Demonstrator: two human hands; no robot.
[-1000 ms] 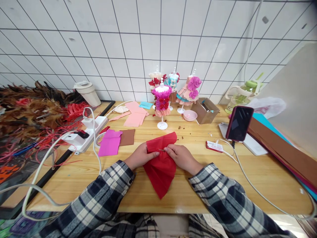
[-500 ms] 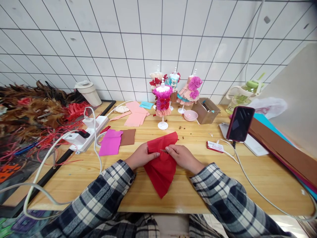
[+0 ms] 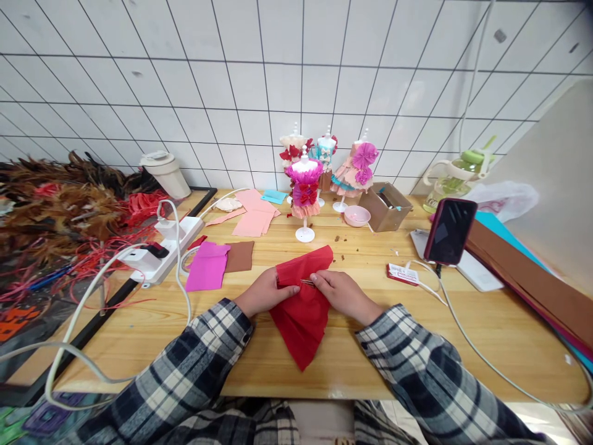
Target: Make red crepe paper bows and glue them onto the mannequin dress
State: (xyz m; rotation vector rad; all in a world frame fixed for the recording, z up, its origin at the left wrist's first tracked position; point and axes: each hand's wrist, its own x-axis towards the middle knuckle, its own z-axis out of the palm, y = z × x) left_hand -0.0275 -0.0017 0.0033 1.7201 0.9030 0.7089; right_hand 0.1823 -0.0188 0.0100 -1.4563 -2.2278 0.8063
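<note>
A red tissue-paper sheet lies on the wooden table in front of me, folded into a fan-like wedge. My left hand pinches its upper left part, fingers closed on the paper. My right hand holds a thin metal needle pointing left at the paper, between the two hands. Both sleeves are plaid.
Small mannequins in paper dresses stand at the back, beside a pink bowl and a cardboard box. Pink, magenta and brown sheets lie left. A power strip with cables, feathers, a propped phone and a water bottle surround them.
The hands and the red paper have hardly shifted; the needle tip stays at the paper between my fingers.
</note>
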